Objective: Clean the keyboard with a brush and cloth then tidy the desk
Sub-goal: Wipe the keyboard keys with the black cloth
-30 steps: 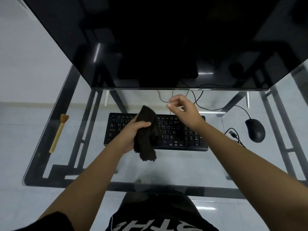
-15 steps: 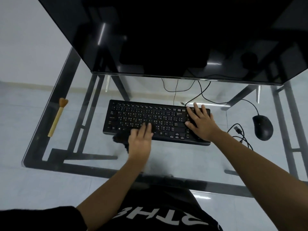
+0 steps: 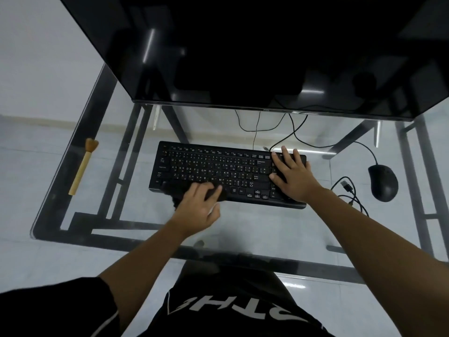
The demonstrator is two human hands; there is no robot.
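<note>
Wiping the keys is the step I think I am on. My left grip is curled over the dark cloth and presses it on the bottom row of the keyboard, a bit left of the middle of the frame. My right grip holds nothing. Its fingers lie flat and spread on the right end of the keyboard, and I think that is to stop it from sliding. The keyboard sits on the glass surface, under the big black screen at the top. The brush lies by itself at the left of the frame, well apart from the keyboard.

What could go wrong? The glass looks smooth. If I push the cloth hard sideways and my right grip lifts, the keyboard could slide or turn. If it slides right, it could bump the loose cable near it, or the mouse a bit farther right. The cloth is as dark as the keys, so I can't see its edges well, and I might miss some rows. The brush lies near the left edge of the surface, so a careless arm could knock it off when I tidy.
</note>
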